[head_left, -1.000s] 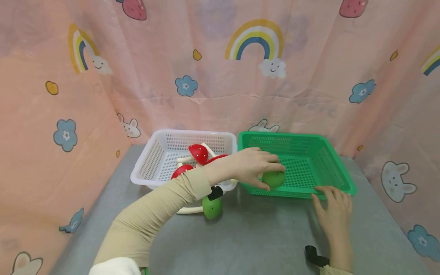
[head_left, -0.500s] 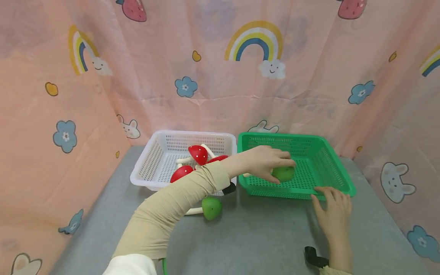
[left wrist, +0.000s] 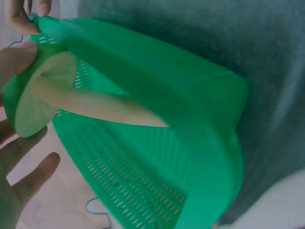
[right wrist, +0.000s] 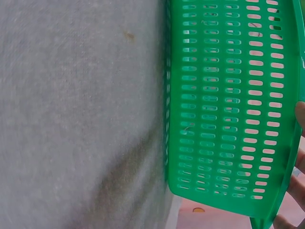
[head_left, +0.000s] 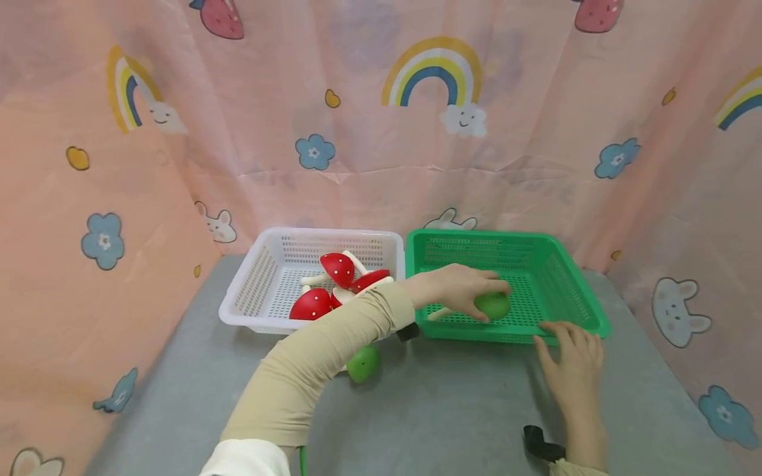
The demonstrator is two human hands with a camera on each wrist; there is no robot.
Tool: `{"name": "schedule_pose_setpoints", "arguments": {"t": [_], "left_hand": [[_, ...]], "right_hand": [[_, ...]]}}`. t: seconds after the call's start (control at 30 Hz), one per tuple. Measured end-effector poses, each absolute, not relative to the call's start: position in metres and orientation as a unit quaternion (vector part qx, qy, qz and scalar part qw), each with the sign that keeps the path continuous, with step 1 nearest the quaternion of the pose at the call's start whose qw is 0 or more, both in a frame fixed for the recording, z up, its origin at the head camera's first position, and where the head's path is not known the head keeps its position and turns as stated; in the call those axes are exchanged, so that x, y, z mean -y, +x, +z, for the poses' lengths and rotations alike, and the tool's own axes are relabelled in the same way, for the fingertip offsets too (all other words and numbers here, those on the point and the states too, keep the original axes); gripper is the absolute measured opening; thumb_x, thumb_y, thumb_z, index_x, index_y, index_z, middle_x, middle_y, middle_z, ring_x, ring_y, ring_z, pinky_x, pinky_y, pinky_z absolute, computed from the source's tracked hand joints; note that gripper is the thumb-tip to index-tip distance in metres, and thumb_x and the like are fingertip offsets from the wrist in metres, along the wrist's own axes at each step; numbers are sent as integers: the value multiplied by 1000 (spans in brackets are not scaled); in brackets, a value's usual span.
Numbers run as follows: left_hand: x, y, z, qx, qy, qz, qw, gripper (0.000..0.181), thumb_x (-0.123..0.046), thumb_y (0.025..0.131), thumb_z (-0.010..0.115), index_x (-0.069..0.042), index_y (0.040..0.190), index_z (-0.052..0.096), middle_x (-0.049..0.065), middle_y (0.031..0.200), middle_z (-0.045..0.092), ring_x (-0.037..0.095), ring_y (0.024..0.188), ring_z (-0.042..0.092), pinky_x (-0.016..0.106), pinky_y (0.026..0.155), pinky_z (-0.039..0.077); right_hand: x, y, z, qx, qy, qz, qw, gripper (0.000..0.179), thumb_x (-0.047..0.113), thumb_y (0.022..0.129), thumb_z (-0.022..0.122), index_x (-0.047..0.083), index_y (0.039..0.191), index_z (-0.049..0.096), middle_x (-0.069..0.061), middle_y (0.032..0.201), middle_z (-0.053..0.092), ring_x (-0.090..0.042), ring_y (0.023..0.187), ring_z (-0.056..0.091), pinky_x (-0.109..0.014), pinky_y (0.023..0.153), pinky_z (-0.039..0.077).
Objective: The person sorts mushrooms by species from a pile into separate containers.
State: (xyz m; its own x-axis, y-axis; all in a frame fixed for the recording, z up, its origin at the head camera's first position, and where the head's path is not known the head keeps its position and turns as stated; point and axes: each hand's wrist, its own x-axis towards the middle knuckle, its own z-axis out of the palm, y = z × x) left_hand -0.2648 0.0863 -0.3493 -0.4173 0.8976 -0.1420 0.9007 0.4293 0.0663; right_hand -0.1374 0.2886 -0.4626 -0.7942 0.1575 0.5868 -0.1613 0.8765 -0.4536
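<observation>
My left hand (head_left: 476, 294) reaches into the green basket (head_left: 571, 291) and holds a green toy mushroom (head_left: 495, 308) by its cap, low over the basket floor. In the left wrist view the mushroom (left wrist: 57, 98) shows its cream stem pointing away, with my thumb (left wrist: 16, 57) on the cap and the other fingers (left wrist: 26, 176) spread below. My right hand (head_left: 565, 345) lies flat on the grey table (head_left: 452, 403), its straight fingertips against the basket's near right rim. A second green mushroom (head_left: 362, 363) lies on the table under my left forearm.
A white basket (head_left: 250, 297) stands left of the green one and holds several red spotted mushrooms (head_left: 311, 305). Pink patterned cloth walls in the table on three sides. In the right wrist view the green basket (right wrist: 228, 105) stands against bare table (right wrist: 76, 105).
My left hand has carried the green mushroom from the basket's near edge further in and lowered it. The right hand has stayed put. The view has shifted slightly.
</observation>
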Motion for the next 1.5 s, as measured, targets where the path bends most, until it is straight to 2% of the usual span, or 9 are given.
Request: {"name": "schedule_pose_setpoints", "arguments": {"t": [0.17, 0.43, 0.8, 1.07, 1.23, 1.5], "left_hand": [[-85, -269, -359, -858, 498, 9, 126, 56, -46, 87, 66, -32, 137, 43, -10, 129, 50, 5, 102, 53, 24, 86, 48], [-89, -277, -369, -862, 485, -6, 148, 53, -41, 90, 63, -30, 138, 42, -8, 131, 51, 7, 103, 51, 25, 84, 48], [-95, -274, -383, -860, 491, -85, 109, 53, -41, 94, 57, -34, 144, 40, -4, 141, 43, 10, 118, 49, 24, 87, 49], [-97, -271, -394, -867, 478, -93, 108, 56, -39, 98, 52, -34, 150, 30, -2, 153, 35, 17, 138, 40, 30, 102, 47], [-92, -271, -394, -874, 465, -78, 118, 57, -40, 98, 51, -38, 150, 27, -4, 153, 35, 16, 140, 38, 32, 104, 46], [-83, -266, -389, -876, 470, -30, 103, 53, -41, 99, 49, -32, 149, 33, -2, 149, 41, 18, 136, 42, 32, 103, 46]], "right_hand": [[-288, -139, -463, 914, 4, 257, 314, 25, 6, 84, 70, 4, 108, 63, -23, 116, 56, -46, 114, 44, -67, 113, 14], [-287, -140, -463, 913, 6, 258, 317, 26, 5, 83, 71, 4, 108, 63, -23, 116, 56, -46, 114, 44, -67, 113, 14], [-284, -139, -462, 915, 6, 254, 314, 26, 6, 84, 71, 4, 109, 63, -23, 116, 56, -46, 114, 43, -67, 113, 14], [-285, -138, -463, 913, 4, 256, 318, 26, 5, 83, 71, 4, 108, 63, -23, 115, 56, -45, 114, 43, -68, 112, 14], [-285, -137, -463, 915, 0, 251, 315, 27, 6, 83, 71, 4, 109, 63, -23, 116, 56, -45, 114, 43, -67, 113, 14], [-289, -137, -465, 914, -3, 255, 315, 27, 6, 84, 70, 4, 110, 63, -24, 117, 55, -46, 115, 43, -67, 114, 13]]}}
